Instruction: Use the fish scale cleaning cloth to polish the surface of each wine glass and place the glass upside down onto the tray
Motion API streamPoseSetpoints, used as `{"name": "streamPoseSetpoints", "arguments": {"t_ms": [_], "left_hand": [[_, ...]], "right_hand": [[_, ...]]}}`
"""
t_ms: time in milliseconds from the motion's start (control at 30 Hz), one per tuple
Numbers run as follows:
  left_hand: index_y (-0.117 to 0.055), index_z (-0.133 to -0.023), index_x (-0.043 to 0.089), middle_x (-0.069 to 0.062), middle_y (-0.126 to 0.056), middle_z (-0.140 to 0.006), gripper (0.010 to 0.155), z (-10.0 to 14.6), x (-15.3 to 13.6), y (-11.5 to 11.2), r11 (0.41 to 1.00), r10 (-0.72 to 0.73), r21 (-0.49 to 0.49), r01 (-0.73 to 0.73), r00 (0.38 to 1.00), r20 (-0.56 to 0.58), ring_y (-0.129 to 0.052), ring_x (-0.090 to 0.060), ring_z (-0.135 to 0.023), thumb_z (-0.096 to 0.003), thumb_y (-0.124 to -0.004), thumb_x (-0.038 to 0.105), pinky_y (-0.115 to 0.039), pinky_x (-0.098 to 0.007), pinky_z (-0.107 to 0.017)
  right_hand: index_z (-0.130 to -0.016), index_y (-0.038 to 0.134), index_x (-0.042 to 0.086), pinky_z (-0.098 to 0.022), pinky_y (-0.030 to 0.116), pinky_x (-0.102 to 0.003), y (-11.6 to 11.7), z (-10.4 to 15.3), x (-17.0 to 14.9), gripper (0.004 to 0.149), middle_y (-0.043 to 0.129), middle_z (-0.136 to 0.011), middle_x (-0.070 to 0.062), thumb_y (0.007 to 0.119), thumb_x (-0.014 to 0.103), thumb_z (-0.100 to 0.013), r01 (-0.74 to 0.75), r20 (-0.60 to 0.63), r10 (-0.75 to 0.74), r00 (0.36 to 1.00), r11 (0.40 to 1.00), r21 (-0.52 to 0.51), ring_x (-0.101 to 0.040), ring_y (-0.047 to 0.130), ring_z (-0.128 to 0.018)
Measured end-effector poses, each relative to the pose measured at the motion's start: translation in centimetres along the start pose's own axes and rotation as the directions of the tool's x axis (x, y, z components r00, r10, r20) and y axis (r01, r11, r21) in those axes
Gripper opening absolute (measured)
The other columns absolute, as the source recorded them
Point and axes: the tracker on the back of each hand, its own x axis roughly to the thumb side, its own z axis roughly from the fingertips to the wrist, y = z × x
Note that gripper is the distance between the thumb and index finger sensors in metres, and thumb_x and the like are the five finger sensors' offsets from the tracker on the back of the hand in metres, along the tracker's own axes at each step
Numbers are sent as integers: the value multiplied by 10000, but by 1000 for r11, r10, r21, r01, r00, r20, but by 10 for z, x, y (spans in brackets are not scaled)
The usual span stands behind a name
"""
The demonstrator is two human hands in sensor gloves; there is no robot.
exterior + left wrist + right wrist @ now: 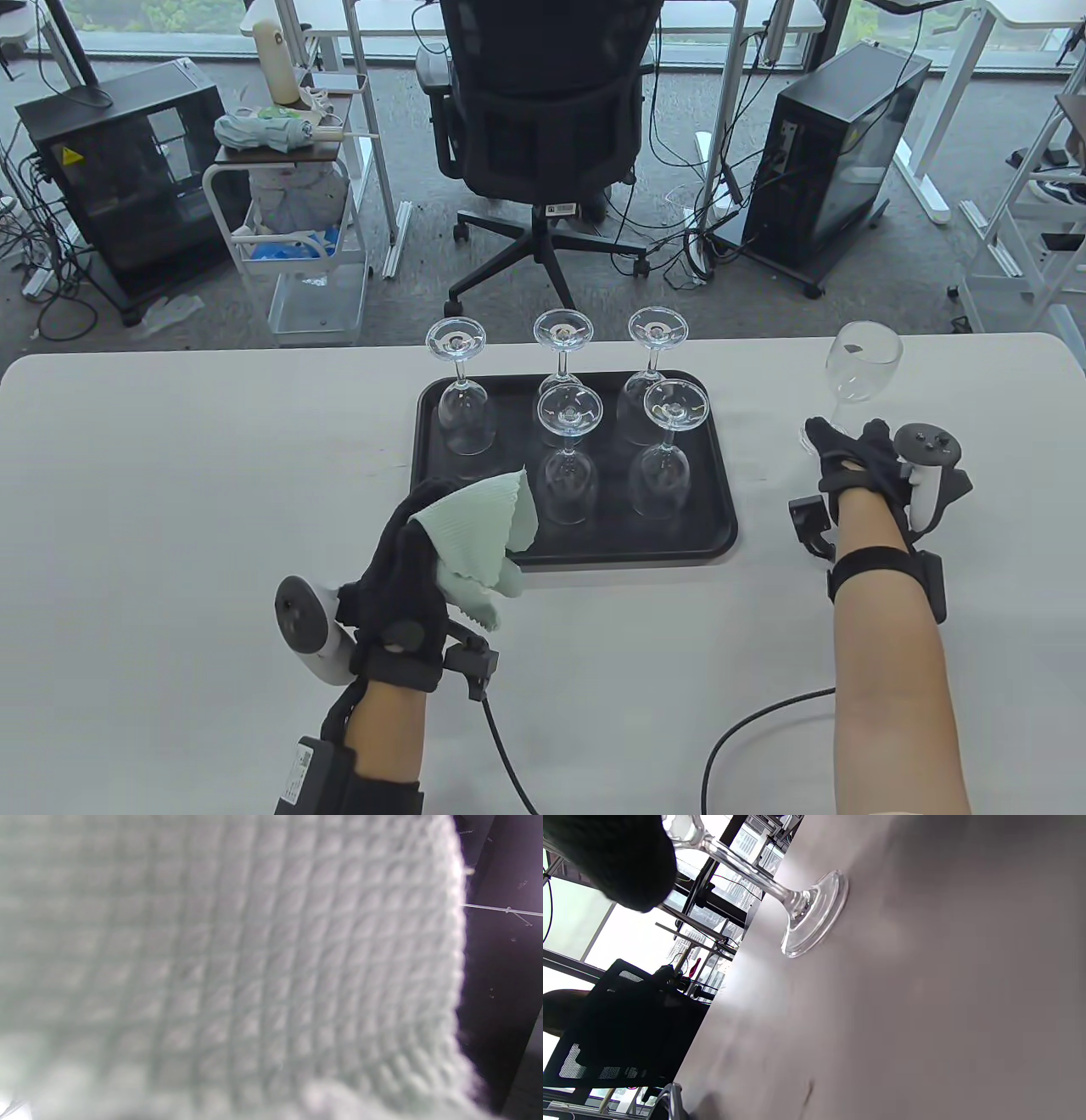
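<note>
Looking down on the white bench (170,509), five wine glasses stand upside down on the black tray (721,543). The left hand (407,577) grips the pale green cloth (479,531) at the tray's near left corner. A sixth glass (861,365) stands upright on the bench, right of the tray; the right hand (857,463) is at its stem, the grasp hidden.

From the left wrist, the cloth's (229,967) scaled weave fills nearly everything.

From the right wrist, the glass's (814,916) foot rests flat on the bench (946,1005), with a gloved fingertip (623,861) near the stem; whether it touches is unclear.
</note>
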Motion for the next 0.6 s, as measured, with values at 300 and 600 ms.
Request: {"name": "streamPoseSetpoints", "arguments": {"t_ms": [300,600], "left_hand": [[-670,-1030,272,-11,-648,-1128,529,0,3,0,1000,-16,-5,16,1000,12,-665,-361,-1019,-582,-600,545,-707,-645,-672],[-674,-1028,271,-11,-651,-1126,528,-1,0,1,1000,-21,-5,21,1000,-1,-663,-360,-1020,-582,-602,545,-713,-647,-663]], "right_hand": [[-1062,542,309,-685,263,-624,12,-29,8,699,301,-1161,-155,871,558,-498,59,-67,-65,996,995,-83,-463,156,-1002],[-913,753,350,-660,349,-686,0,-8,-1,435,624,-1070,-157,865,394,-495,171,26,-169,985,981,-91,-463,360,-1010]]}}
